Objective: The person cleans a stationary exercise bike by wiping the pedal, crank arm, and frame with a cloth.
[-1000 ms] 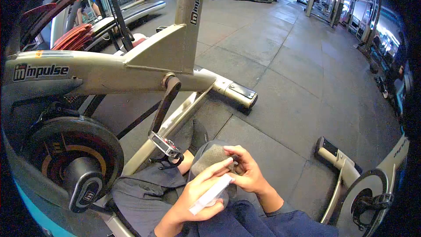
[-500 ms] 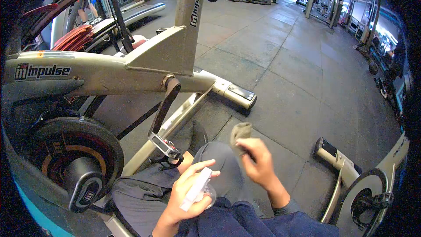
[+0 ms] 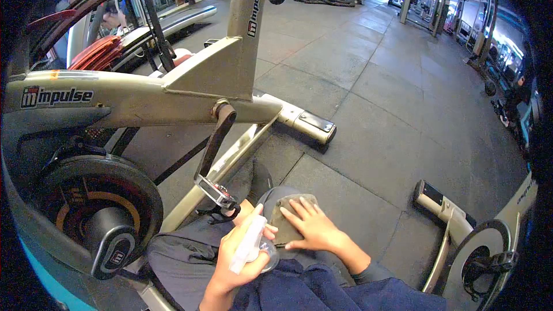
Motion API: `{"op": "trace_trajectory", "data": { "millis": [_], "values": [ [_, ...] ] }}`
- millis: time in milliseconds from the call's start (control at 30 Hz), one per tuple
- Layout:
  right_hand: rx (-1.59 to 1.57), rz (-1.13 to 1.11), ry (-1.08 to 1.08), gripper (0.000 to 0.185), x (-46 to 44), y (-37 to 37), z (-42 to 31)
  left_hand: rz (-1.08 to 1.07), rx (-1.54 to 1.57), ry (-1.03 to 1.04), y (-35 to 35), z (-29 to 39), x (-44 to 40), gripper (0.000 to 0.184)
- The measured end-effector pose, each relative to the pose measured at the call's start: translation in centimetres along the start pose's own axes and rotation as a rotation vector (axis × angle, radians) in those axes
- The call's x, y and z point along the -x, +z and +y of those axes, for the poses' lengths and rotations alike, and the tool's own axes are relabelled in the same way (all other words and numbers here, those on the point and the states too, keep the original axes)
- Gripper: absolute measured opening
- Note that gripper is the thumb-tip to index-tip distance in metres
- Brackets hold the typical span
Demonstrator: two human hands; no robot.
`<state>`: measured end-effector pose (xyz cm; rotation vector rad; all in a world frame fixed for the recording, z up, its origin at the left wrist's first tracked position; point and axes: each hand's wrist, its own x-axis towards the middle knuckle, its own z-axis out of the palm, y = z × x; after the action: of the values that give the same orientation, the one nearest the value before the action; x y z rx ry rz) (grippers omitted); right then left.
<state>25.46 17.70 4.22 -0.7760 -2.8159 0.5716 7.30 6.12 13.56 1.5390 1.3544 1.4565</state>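
My left hand (image 3: 233, 253) is wrapped round a clear spray bottle with a white trigger head (image 3: 249, 246), held over my lap. A greenish-grey cloth (image 3: 282, 222) lies spread on my knee. On top of it my right hand (image 3: 311, 226) rests flat, palm down, with its fingers spread. Just left of my hands is the pedal (image 3: 217, 192) of the exercise bike, close to my left wrist.
A beige exercise bike frame (image 3: 138, 95) with a dark flywheel (image 3: 98, 213) fills the left side. Another bike's foot (image 3: 433, 196) stands at the right. Dark rubber floor tiles (image 3: 368, 115) stretch ahead towards gym machines and a coiled rope (image 3: 324, 0).
The cloth, bunched and then lifted in my right hand, now lies flat on my knee under that hand. My left hand with the spray bottle has shifted slightly left.
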Motion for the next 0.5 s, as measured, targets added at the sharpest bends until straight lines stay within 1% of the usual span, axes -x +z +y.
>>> {"op": "trace_trajectory", "data": {
  "millis": [67, 100, 133, 167, 200, 233, 267, 333, 367, 400, 467, 500],
  "values": [
    [0.115, -0.155, 0.110, 0.107, 0.1, 1.8, -1.0, -0.053, -0.001, 0.013, -0.1, -0.1, 0.0, 0.075],
    [0.163, -0.161, 0.138, 0.116, -0.1, 2.7, -1.3, -0.052, -0.001, 0.011, -0.1, -0.2, 0.0, 0.075],
    [0.162, -0.163, 0.138, 0.116, -0.1, 3.1, -1.2, -0.029, 0.011, 0.014, 0.0, -0.3, -0.1, 0.071],
    [0.121, -0.079, 0.141, 0.114, -0.1, 3.4, -1.1, -0.007, 0.023, 0.016, 0.1, -0.4, -0.1, 0.067],
    [0.081, 0.006, 0.144, 0.113, -0.1, 3.5, -1.0, -0.007, 0.024, 0.015, 0.2, -0.4, -0.1, 0.067],
    [0.050, 0.064, 0.170, 0.102, -0.1, 3.3, -1.1, -0.013, 0.012, 0.017, 0.2, -0.4, -0.1, 0.068],
    [0.050, 0.064, 0.171, 0.102, -0.1, 3.6, -0.8, -0.019, 0.000, 0.021, 0.2, -0.4, -0.1, 0.068],
    [-0.027, 0.131, 0.243, 0.091, -0.3, 4.0, -0.2, -0.017, 0.026, 0.023, 0.4, -0.4, -0.1, 0.068],
    [-0.099, 0.248, 0.238, 0.081, -0.3, 3.9, -0.1, -0.012, 0.051, 0.023, 0.4, -0.5, 0.0, 0.068],
    [-0.100, 0.249, 0.235, 0.081, -0.6, 4.1, 0.5, -0.010, 0.048, 0.023, 0.3, -0.5, 0.0, 0.068],
    [-0.395, 0.336, 0.282, 0.070, -1.1, 4.6, 2.0, -0.015, 0.057, 0.052, 0.3, -0.6, -0.1, 0.068],
    [-0.667, 0.380, 0.391, 0.057, -1.5, 2.5, 1.0, -0.016, 0.056, 0.052, 0.4, -0.6, -0.1, 0.068]
  ]
}}
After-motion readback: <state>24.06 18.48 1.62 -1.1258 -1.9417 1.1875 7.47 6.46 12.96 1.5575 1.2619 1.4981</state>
